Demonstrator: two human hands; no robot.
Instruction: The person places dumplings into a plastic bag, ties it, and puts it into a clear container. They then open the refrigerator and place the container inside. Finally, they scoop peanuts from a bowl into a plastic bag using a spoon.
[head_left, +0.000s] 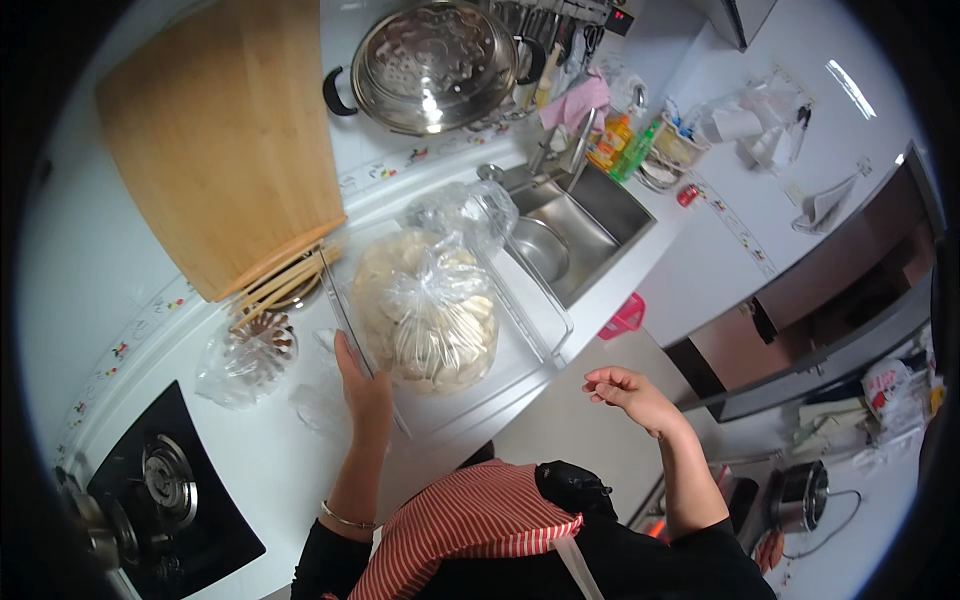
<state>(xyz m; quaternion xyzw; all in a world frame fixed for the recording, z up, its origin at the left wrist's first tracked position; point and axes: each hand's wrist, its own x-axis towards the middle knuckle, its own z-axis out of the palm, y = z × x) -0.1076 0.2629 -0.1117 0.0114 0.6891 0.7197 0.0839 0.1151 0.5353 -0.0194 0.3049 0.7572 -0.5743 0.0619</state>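
A clear plastic drawer-like bin (517, 319) rests on the white counter in front of me. Inside sits a large knotted clear plastic bag (431, 322) full of pale, rounded food pieces, perhaps dumplings. My left hand (367, 394) grips the bin's left side wall, thumb showing and some fingers hidden. Off the counter's front edge, my right hand (634, 397) hovers over the floor with loosely curled fingers, holding nothing. Another crumpled clear bag (465, 214) lies at the bin's far end, close to the sink.
Left of the bin are bundled wooden chopsticks (281, 285), a bagged brown item (259, 345) and a gas hob (172, 487). A wooden board (225, 142) leans on the wall. Beyond the bin is a steel sink (600, 225) with a bowl (536, 247). A pink basket (624, 315) stands below.
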